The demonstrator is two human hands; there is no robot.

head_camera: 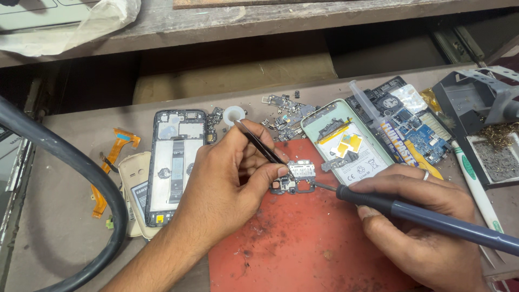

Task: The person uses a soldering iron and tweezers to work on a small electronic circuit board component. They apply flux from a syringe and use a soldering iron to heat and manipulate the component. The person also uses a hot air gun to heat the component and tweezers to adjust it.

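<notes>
My left hand [230, 173] pinches tweezers [262, 147] on the small circuit board [294, 177]; right hand [416, 227] grips the soldering iron [421, 216], whose tip could slip and bridge neighbouring pads.

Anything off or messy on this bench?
Yes: the red mat is scuffed and stained with dark residue below the circuit board. Small loose parts lie scattered behind it, and an orange flex cable lies curled at the left.
</notes>
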